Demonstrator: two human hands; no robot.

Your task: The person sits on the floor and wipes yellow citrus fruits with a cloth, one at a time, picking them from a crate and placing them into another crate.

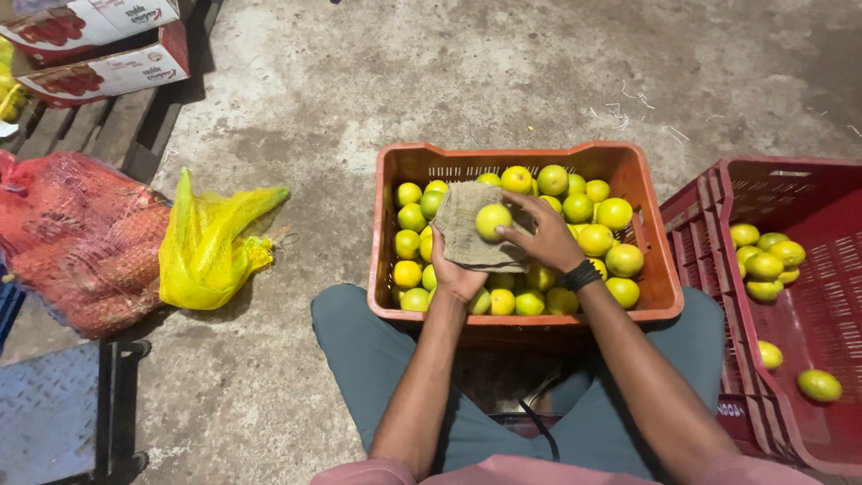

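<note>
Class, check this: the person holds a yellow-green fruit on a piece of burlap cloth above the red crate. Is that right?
Not quite. In the head view, the fruit and cloth, held by both hands, are above the orange crate; the red crate stands to the right.

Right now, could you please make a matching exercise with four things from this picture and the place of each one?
Things:
1. burlap cloth
2. held citrus fruit
3. yellow mesh bag
4. red crate

Places:
A. on the floor, left of the orange crate
B. on the left hand's palm
C. right of the orange crate
D. under the right hand's fingertips, on the cloth

Pairs: 1-B, 2-D, 3-A, 4-C
</note>
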